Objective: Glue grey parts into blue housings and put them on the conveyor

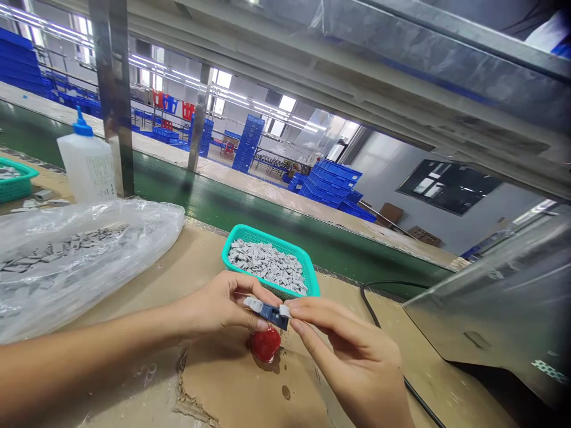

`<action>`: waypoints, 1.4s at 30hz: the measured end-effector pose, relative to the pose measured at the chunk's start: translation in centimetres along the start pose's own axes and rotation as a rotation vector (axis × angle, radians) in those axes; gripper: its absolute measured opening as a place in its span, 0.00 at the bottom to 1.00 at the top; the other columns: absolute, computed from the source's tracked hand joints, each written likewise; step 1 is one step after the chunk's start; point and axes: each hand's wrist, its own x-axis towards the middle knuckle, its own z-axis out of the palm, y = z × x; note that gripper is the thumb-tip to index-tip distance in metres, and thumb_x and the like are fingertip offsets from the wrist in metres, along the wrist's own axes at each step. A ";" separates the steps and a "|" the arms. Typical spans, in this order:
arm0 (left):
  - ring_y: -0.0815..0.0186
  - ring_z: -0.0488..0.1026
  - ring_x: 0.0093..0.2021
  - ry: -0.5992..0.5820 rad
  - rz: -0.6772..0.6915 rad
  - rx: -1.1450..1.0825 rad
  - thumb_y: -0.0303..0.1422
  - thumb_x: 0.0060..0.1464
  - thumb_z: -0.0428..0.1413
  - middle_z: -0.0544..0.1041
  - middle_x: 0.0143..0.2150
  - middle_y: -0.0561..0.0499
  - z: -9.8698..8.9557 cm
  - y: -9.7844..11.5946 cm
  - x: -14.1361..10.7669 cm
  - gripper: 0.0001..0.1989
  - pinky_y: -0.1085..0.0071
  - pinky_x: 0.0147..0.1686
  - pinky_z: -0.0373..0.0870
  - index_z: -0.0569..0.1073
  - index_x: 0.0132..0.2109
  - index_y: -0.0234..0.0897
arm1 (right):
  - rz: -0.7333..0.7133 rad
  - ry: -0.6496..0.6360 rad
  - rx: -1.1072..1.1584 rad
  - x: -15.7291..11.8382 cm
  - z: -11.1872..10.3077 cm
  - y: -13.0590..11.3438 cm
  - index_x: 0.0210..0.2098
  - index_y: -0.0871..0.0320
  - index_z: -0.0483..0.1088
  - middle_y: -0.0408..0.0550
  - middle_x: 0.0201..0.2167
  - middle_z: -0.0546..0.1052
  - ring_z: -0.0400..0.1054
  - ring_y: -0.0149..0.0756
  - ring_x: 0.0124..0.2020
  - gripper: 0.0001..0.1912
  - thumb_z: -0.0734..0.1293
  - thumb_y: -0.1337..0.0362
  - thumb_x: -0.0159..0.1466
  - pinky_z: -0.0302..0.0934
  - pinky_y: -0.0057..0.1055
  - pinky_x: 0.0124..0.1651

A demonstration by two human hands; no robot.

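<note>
Left hand (222,307): thumb and forefinger pinch the gray end of the part; the remaining fingers curl loosely beneath it.

Right hand (352,359): thumb and forefinger appear closed on the opposite end, though the contact is partly hidden. This two-ended grip leaves the part's middle exposed.

Part in hand: a blue-and-gray plastic connector (270,314), held level in the air above the red blob, between both hands, with a ribbed blue body and pale gray ends.

Teal basket (267,232): latticed plastic, directly far of the hands and within easy reach, holding a heap of small gray plastic pieces (267,267).

Polythene bag (98,285): crumpled, translucent, lying left, with more gray pieces inside.

Glue bottle (87,163): white plastic with a blue nozzle, standing far left.

Cardboard sheet (241,386): torn, stained, under the hands, bearing a glossy red blob (266,345).

Surroundings: a green conveyor belt (232,209) runs beyond the bench; blue plastic crates (330,184) stand stacked far right.
</note>
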 end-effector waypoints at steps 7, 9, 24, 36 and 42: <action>0.66 0.70 0.39 0.016 -0.033 -0.007 0.24 0.36 0.61 0.75 0.39 0.50 -0.2 -0.2 -0.1 0.09 0.69 0.41 0.64 0.72 0.29 0.34 | -0.027 -0.022 0.004 -0.1 0.0 0.3 0.28 0.54 0.73 0.45 0.29 0.76 0.70 0.36 0.33 0.09 0.65 0.74 0.53 0.67 0.29 0.36; 0.66 0.70 0.38 0.028 -0.049 -0.010 0.25 0.35 0.61 0.75 0.37 0.50 -0.1 -0.2 -0.2 0.09 0.70 0.40 0.64 0.72 0.30 0.33 | -0.026 -0.030 0.010 -0.1 0.1 0.4 0.29 0.54 0.73 0.46 0.29 0.75 0.70 0.36 0.33 0.09 0.65 0.74 0.53 0.67 0.30 0.36; 0.68 0.70 0.35 0.056 -0.069 -0.069 0.31 0.41 0.59 0.74 0.32 0.52 0.6 0.3 -0.6 0.09 0.71 0.39 0.66 0.71 0.33 0.34 | 0.037 -0.160 0.012 -0.6 -0.3 0.2 0.38 0.56 0.71 0.49 0.37 0.71 0.67 0.35 0.38 0.13 0.64 0.73 0.53 0.63 0.29 0.41; 0.64 0.72 0.36 -0.004 0.006 -0.106 0.22 0.38 0.59 0.75 0.33 0.49 2.1 1.3 -1.5 0.07 0.66 0.40 0.67 0.71 0.30 0.32 | 0.450 -0.227 0.533 1.0 -1.1 -0.9 0.32 0.55 0.70 0.43 0.30 0.73 0.68 0.30 0.32 0.06 0.67 0.69 0.53 0.65 0.22 0.35; 0.58 0.73 0.34 -0.031 0.046 -0.064 0.23 0.41 0.58 0.75 0.30 0.47 2.1 1.8 -1.7 0.05 0.59 0.38 0.68 0.71 0.30 0.31 | 0.596 -0.393 0.720 1.9 -1.3 -1.0 0.30 0.59 0.69 0.43 0.27 0.72 0.67 0.27 0.28 0.06 0.68 0.70 0.52 0.62 0.22 0.33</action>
